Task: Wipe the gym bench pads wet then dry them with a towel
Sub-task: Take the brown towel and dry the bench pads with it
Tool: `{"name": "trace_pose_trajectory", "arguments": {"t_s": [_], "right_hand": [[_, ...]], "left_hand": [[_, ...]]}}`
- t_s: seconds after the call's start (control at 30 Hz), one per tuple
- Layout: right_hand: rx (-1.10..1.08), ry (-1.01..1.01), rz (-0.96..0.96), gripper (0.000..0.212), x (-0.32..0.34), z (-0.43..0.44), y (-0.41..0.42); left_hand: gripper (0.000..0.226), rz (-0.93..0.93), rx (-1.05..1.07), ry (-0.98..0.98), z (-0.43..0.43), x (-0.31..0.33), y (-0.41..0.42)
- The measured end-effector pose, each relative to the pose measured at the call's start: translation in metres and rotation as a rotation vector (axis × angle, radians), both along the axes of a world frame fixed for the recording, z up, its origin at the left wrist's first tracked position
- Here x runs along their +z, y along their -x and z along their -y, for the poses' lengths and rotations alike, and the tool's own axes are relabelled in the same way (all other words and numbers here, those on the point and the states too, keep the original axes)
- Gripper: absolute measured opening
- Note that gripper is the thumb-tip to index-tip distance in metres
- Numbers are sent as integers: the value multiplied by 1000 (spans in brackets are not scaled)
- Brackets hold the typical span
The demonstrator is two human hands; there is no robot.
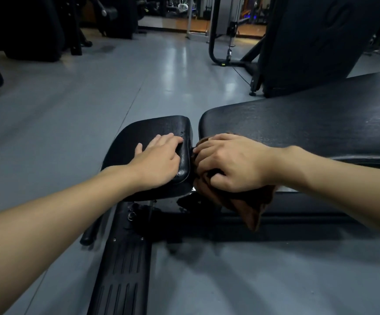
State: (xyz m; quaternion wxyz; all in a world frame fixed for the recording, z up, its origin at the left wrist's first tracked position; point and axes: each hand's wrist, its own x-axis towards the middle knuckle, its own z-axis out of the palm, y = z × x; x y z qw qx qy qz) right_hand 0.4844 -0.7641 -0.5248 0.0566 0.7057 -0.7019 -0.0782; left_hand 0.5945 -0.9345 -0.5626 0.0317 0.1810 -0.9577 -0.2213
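Observation:
A black gym bench stands low in front of me, with a small seat pad (152,130) on the left and a long back pad (309,119) on the right, a narrow gap between them. My left hand (159,158) lies flat on the seat pad, fingers spread, holding nothing. My right hand (227,163) is shut on a brown cloth (250,205) and presses it into the gap at the near end of the back pad. Part of the cloth hangs down below my wrist. Small wet spots glisten on the seat pad near my fingertips.
The bench's black frame and ribbed base plate (120,276) run toward me on the grey floor (70,123). A cable machine post (216,42) and a large dark upholstered machine (316,42) stand behind the bench. Dark equipment (32,28) fills the far left.

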Motion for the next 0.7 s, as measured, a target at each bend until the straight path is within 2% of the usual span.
{"name": "trace_pose_trajectory", "arguments": {"t_s": [0.17, 0.27, 0.33, 0.4, 0.57, 0.63, 0.7], "right_hand": [[67, 60, 2, 44, -1, -10, -1], [170, 86, -38, 26, -2, -33, -1], [217, 150, -118, 13, -4, -55, 3], [171, 269, -144, 13, -5, -73, 5], [-178, 586, 189, 36, 5, -49, -15], [-300, 728, 351, 39, 14, -24, -28], [-410, 870, 428, 36, 26, 3, -38]], "left_hand": [[53, 15, -21, 22, 3, 6, -1], [51, 50, -69, 31, 7, 9, -9], [51, 86, -115, 64, 6, 10, -12], [51, 102, -151, 82, 6, 13, -12], [52, 59, -218, 64, 23, 14, -22], [52, 63, -196, 72, 37, 12, -31], [51, 70, -141, 70, 49, 12, -40]]}}
